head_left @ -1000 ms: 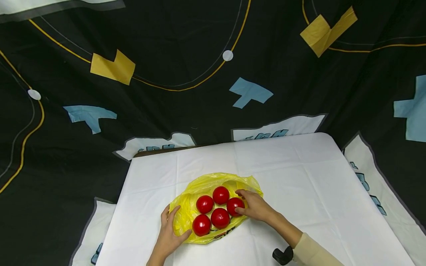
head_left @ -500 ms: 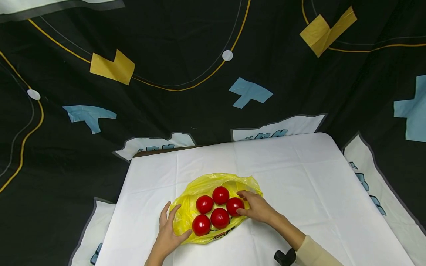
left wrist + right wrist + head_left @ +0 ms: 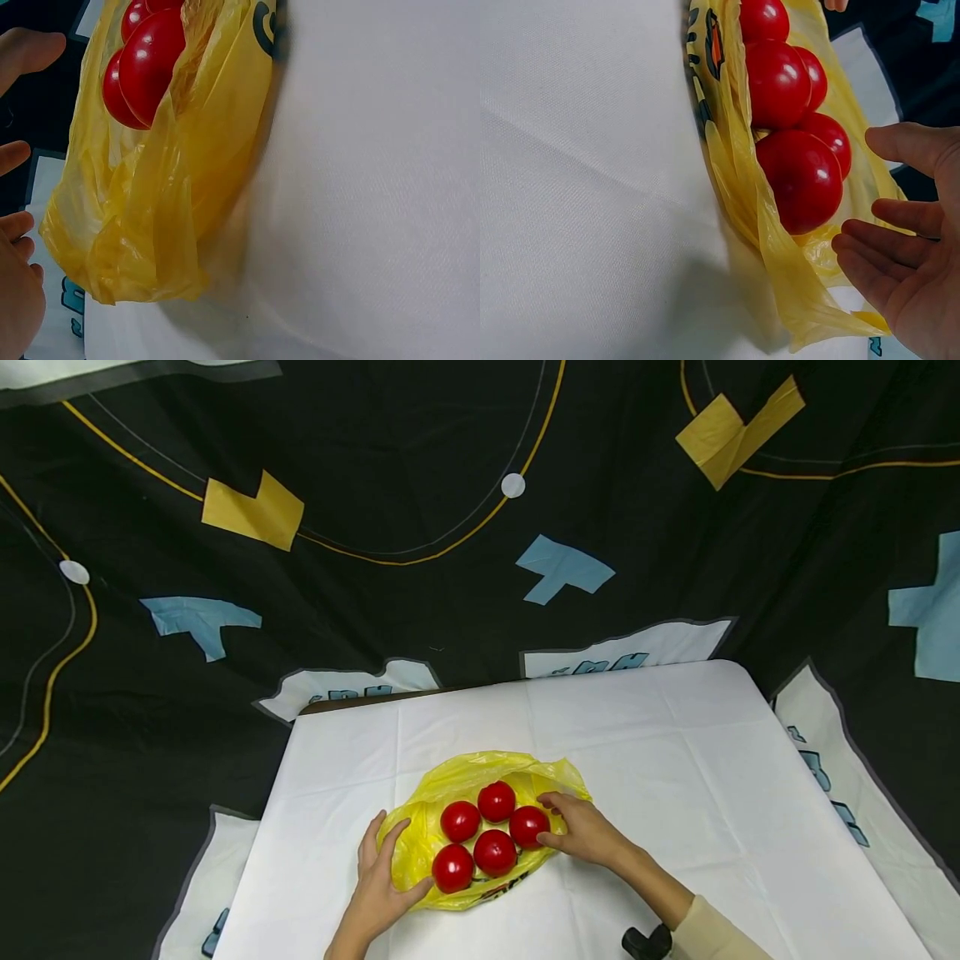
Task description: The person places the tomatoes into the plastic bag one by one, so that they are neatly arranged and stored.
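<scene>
Several shiny red balls (image 3: 495, 852), perhaps tomatoes, lie close together in the mouth of a yellow plastic bag (image 3: 412, 827); no stems show. The bag lies spread open on the white table, with dark print along its near side. At the bag's left edge is my left hand (image 3: 375, 887), fingers spread and thumb apart. The left wrist view shows its fingers (image 3: 15, 225) beside the bag, holding nothing. My right hand (image 3: 588, 835) hovers by the rightmost red ball (image 3: 799, 182), its fingers loosely extended. In the right wrist view a gap separates that hand from the ball.
A white cloth (image 3: 637, 735) covers the table, whose far edge meets a black patterned curtain (image 3: 420, 610). A small black object (image 3: 647, 942) sits by the right sleeve at the near edge.
The right hand has shifted very slightly right. The left hand's fingers have lifted or spread a little. The balls and the bag look the same.
</scene>
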A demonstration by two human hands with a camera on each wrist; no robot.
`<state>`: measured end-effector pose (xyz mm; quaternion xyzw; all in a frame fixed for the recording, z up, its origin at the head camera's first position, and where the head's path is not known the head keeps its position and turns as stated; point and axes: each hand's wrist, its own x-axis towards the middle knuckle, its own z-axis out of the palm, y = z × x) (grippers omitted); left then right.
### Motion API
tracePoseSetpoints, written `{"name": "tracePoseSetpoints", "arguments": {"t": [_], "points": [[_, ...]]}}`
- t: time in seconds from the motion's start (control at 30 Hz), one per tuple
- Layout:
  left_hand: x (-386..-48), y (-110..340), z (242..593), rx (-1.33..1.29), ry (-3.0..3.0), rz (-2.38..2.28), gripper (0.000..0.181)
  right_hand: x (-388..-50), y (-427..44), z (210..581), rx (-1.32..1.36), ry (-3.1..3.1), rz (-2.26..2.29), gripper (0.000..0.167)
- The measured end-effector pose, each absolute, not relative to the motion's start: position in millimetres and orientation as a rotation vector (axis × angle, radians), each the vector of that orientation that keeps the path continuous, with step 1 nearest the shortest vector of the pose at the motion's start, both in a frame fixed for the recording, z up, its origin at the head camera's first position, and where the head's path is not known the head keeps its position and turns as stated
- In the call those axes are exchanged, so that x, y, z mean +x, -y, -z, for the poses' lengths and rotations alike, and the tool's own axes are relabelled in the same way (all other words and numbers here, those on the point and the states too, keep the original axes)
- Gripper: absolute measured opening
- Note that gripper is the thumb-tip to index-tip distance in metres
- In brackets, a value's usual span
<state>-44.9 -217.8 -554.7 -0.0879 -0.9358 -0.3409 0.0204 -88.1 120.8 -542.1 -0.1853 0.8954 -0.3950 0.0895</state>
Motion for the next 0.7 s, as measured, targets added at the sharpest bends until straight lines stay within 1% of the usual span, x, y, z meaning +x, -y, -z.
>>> {"name": "tracePoseSetpoints", "arguments": {"t": [0.2, 0.5, 0.7], "points": [[-46, 215, 554, -0.330, 2.873, 1.019, 0.088, -88, -123, 540, -0.531, -2.657, 1.174, 0.051], [-48, 209, 545, -0.409, 2.828, 0.974, 0.079, -83, -132, 539, -0.521, -2.660, 1.206, 0.051], [-48, 204, 539, -0.434, 2.852, 0.957, 0.082, -75, -146, 539, -0.536, -2.703, 1.182, 0.049]]}}
